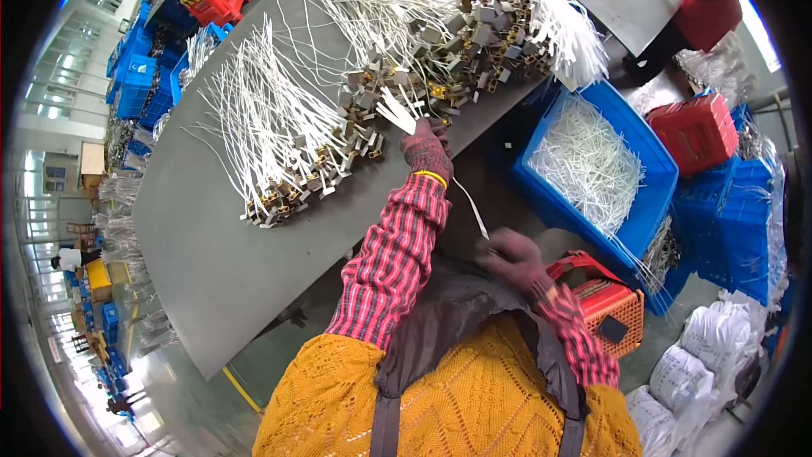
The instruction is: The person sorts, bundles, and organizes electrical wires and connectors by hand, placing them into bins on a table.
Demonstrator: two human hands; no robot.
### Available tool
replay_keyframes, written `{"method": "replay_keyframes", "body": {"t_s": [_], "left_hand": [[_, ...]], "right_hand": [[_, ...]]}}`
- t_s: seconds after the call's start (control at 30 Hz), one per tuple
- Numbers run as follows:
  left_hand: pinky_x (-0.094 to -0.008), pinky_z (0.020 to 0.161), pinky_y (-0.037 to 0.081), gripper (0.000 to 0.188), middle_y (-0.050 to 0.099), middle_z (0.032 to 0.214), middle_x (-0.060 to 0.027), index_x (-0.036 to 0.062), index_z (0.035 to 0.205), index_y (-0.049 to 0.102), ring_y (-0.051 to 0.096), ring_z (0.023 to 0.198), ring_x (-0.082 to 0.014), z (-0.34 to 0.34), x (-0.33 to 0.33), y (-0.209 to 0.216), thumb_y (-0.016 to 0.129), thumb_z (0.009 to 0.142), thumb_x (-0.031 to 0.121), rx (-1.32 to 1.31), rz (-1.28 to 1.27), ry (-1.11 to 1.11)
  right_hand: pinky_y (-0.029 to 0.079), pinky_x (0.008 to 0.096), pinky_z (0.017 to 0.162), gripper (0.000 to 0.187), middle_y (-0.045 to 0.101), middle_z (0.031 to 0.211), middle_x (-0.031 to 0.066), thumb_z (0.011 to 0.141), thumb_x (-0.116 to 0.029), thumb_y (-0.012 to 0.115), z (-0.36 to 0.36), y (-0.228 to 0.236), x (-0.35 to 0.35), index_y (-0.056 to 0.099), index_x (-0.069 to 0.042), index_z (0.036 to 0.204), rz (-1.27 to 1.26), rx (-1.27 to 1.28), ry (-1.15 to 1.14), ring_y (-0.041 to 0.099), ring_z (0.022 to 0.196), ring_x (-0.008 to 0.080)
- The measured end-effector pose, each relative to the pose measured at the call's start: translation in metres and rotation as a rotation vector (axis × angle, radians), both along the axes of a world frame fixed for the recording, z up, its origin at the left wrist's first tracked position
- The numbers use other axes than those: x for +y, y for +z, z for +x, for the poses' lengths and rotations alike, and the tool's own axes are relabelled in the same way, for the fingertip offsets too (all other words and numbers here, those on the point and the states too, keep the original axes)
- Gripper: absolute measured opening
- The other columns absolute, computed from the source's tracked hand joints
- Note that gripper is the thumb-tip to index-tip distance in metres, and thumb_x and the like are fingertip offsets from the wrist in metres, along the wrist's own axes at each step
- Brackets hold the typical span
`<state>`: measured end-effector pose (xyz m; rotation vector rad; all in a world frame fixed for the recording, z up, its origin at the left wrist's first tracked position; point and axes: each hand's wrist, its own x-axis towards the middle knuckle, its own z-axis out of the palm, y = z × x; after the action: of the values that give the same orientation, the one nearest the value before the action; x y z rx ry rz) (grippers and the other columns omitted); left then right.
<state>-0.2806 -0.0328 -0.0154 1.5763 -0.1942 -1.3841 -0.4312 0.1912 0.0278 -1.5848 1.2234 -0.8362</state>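
Note:
My left hand (427,151), in a dark red knit glove, is closed around a small bunch of flat white strips (396,110) at the table's near edge. One long white strip (468,200) hangs from that hand and curves down to my right hand (512,258). The right hand, gloved alike, is closed at the strip's lower end, off the table in front of my body. Just beyond the left hand lie small grey and brass-coloured parts (359,140) with long white wires (275,110), heaped in bundles across the table.
The grey table (199,262) has a curved far edge. To the right stands a blue bin (529,171) of thin white strips, near a red-orange basket (622,326), a red crate (694,131) and white sacks (681,372). A person in red (709,13) stands at another table.

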Motion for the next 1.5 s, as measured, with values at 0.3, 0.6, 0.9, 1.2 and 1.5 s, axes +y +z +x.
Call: {"method": "replay_keyframes", "body": {"t_s": [0.3,0.6,0.9,1.2,1.5], "left_hand": [[-0.0368,0.062,0.057,0.031,0.071,0.086,-0.0123,0.0032,0.102,0.065,0.068,0.070,-0.0260,-0.003,0.025,0.003,0.059,0.099,0.034,0.485,-0.316,-0.053],[-0.0348,0.053,0.054,0.033,0.070,0.082,-0.0148,0.0002,0.105,0.061,0.066,0.062,-0.0264,0.015,0.014,0.023,0.056,0.100,0.033,0.334,-0.341,0.075],[-0.0399,0.069,0.060,0.027,0.071,0.086,-0.0155,-0.0022,0.099,0.065,0.071,0.076,-0.0258,0.042,0.053,0.016,0.061,0.098,0.025,0.232,-0.554,-0.343],[-0.0345,0.069,0.058,0.033,0.073,0.088,-0.0123,-0.0014,0.091,0.068,0.071,0.077,-0.0221,0.118,0.016,0.046,0.059,0.100,0.029,0.257,-0.559,-0.061],[-0.0499,0.078,0.061,0.032,0.069,0.094,-0.0205,-0.0051,0.114,0.059,0.070,0.082,-0.0342,0.193,0.010,0.060,0.062,0.097,0.022,0.474,-0.371,-0.047]], "right_hand": [[0.051,0.0278,0.057,0.026,0.066,0.080,0.0054,0.085,-0.008,0.066,-0.195,-0.056,0.292,0.068,-0.004,0.110,0.869,-0.004,-0.938,0.059,0.060,0.0140],[0.044,0.0264,0.042,0.029,0.064,0.075,0.0033,0.084,-0.009,0.070,-0.220,-0.112,0.337,0.068,-0.006,0.112,0.726,-0.070,-1.157,0.052,0.049,0.0110],[0.053,0.0280,0.073,0.051,0.060,0.120,0.0101,0.093,-0.011,0.063,-0.101,-0.083,0.101,0.046,0.000,0.140,0.635,-0.281,-0.667,0.065,0.087,0.0152],[0.054,0.0314,0.056,0.043,0.063,0.096,0.0108,0.092,-0.011,0.063,0.118,-0.001,-0.147,0.047,-0.008,0.132,0.367,-0.433,-0.376,0.064,0.073,0.0170],[0.056,0.0334,0.058,0.047,0.062,0.092,0.0078,0.092,-0.005,0.063,0.150,-0.017,-0.161,0.045,-0.010,0.135,0.424,-0.679,-0.140,0.064,0.073,0.0183]]}}
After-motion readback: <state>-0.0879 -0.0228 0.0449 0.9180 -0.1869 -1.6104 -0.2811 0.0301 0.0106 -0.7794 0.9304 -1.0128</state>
